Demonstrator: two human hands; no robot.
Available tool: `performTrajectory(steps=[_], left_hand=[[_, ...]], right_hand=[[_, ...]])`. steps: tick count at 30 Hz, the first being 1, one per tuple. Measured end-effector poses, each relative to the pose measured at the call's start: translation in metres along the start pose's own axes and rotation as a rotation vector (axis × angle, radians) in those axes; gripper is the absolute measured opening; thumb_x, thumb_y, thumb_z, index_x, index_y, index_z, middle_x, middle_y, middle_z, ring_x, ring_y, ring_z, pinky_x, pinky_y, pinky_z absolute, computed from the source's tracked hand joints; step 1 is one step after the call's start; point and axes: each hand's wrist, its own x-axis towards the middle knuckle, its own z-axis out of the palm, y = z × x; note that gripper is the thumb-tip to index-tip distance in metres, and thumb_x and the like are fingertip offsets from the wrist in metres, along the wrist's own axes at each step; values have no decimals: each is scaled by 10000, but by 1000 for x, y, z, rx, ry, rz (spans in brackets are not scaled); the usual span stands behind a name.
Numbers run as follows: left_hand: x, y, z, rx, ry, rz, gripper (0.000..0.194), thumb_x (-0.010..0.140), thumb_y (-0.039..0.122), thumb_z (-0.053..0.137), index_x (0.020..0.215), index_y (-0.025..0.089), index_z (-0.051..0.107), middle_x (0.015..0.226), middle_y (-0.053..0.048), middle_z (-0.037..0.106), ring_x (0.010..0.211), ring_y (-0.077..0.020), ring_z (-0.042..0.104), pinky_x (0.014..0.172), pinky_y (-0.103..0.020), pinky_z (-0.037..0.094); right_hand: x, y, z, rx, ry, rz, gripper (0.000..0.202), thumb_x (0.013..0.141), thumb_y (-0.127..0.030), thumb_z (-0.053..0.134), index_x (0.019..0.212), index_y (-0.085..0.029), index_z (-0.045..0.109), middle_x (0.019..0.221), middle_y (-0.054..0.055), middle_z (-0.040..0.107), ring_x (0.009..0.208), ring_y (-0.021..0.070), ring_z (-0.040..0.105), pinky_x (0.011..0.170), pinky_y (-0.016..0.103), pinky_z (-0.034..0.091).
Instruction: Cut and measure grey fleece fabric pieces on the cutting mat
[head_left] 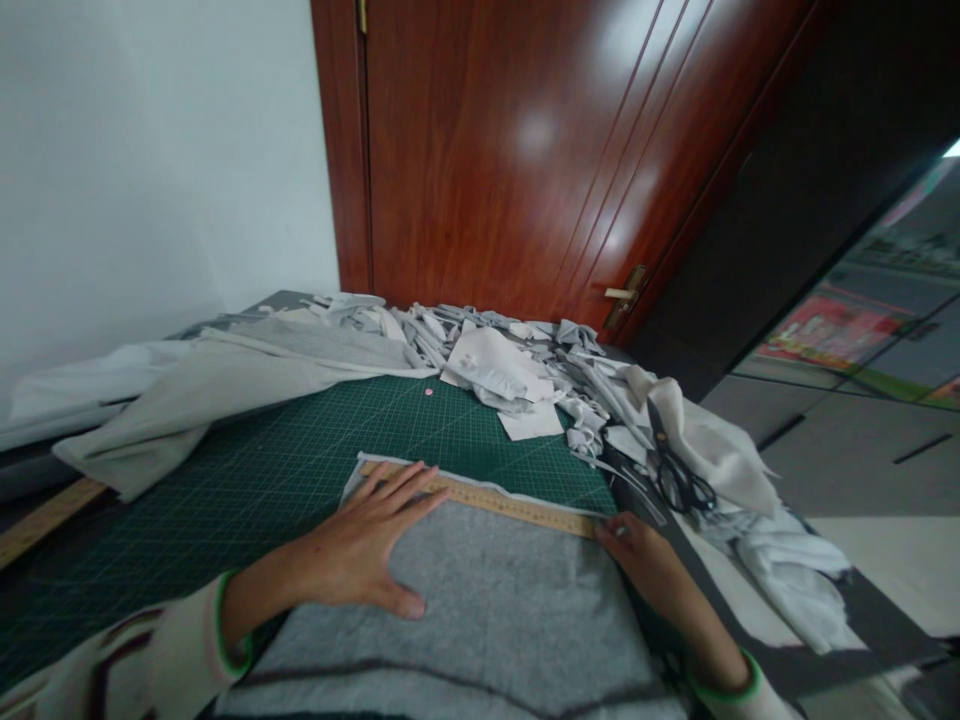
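Observation:
A piece of grey fabric lies on the green cutting mat. Along its far edge rests a wooden ruler. My left hand is spread over the ruler's left part and the fabric, fingers apart and thumb stretched towards me. At the ruler's right end, my right hand has its fingers pinched together by the fabric's far right corner. Something small shows between those fingertips, too small to make out.
Fabric scraps are heaped along the back. Black scissors lie on the right among pale cloth. Folded cloth covers the back left, with another wooden ruler below it. A wooden door stands behind.

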Motion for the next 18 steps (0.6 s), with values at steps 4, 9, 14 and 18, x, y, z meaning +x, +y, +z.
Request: performTrajectory(steps=[4,9,14,18], left_hand=[[-2,0,1,0,23,-9,1091,683,792,645,1548,267,237,1634,-125,120,1500,-357,80,1179,-604,92],[0,-3,9,2,99,-1,1003,752,794,567,1548,280,238,1629,-128,153,1497,-357,107,1172,-606,107],[4,-5,13,31,132,-70,970,770,760,579,1545,276,253,1631,-146,128,1497,-357,99,1169,-604,121],[6,-4,8,25,99,-112,1029,727,739,641,1546,249,253,1633,-147,110,1500,-350,80,1180,-594,96]], right_hand=[[10,-4,1,-66,-45,-97,195,877,-330,399,726,-245,489,703,46,669,686,225,665,623,309,430],[26,-3,5,-285,73,-31,173,952,-244,386,864,-209,530,761,62,680,743,224,673,621,289,389],[53,-13,7,-346,95,-27,159,975,-208,399,936,-177,551,789,89,684,739,214,672,596,271,341],[63,-21,8,-293,110,-51,143,968,-239,415,987,-173,540,791,69,685,740,200,670,586,257,350]])
